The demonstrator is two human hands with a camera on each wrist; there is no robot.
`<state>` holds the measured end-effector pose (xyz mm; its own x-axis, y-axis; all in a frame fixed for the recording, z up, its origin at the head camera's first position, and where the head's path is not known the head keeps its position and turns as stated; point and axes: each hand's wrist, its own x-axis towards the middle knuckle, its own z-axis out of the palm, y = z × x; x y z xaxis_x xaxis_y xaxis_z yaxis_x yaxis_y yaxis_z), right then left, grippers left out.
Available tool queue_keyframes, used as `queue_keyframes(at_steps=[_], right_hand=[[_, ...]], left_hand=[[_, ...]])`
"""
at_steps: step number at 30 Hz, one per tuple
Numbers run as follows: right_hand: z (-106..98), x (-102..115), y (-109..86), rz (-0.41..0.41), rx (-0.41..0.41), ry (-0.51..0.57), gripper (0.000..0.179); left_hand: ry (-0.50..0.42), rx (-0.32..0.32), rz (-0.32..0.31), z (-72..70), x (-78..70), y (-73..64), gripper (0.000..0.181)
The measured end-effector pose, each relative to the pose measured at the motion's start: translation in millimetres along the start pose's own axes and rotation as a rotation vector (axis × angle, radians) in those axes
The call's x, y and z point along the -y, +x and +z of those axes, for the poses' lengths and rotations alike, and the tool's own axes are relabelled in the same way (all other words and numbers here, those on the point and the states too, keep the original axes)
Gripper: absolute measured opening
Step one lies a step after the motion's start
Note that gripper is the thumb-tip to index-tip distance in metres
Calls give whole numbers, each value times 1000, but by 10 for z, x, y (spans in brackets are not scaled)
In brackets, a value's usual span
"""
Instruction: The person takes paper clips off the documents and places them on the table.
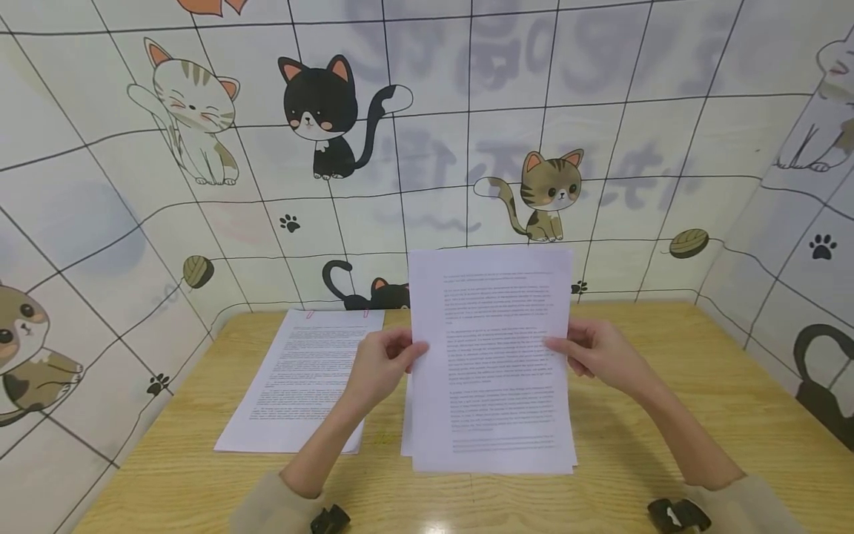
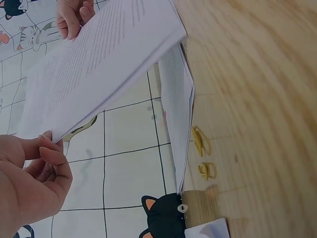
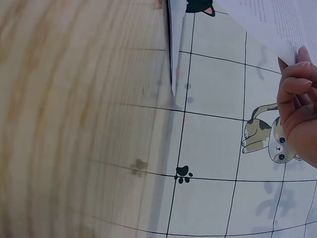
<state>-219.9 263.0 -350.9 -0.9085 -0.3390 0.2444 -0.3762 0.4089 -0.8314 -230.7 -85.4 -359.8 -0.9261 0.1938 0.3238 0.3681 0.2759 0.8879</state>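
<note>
Several printed sheets are held up together, upright, in front of me. My left hand pinches their left edge, thumb on the printed face. The right hand pinches the right edge at about the same height. In the left wrist view the lower edge of the held sheets is raised off the table. Beneath them lies another stack of paper, mostly hidden behind the held sheets in the head view. The right wrist view shows a corner of the held sheets between thumb and fingers.
Left of my left hand, a printed stack with two pink paper clips at its top lies on the wooden table. Small yellow looped pieces lie near the lower stack. A cat-patterned wall covering encloses the table's back and sides.
</note>
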Motion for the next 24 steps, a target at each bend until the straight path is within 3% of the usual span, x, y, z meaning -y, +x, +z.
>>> queue_keyframes(at_steps=[5,9,15,24], right_hand=[[-42,-20,-5,-50,60,-7,23],[-56,-30,-4,-48,71,-9,20],[-68,-2,-17,-2,-15,-21,19],[-146,42,-49,-20,-83,-36,24]], left_hand=[[-12,-56,14,9,-3,7,6],[-38,-62,-1,12,-6,25,5],[-77,-27,7,22,-31,44,8],[-63,42,30,90,-62,100,15]])
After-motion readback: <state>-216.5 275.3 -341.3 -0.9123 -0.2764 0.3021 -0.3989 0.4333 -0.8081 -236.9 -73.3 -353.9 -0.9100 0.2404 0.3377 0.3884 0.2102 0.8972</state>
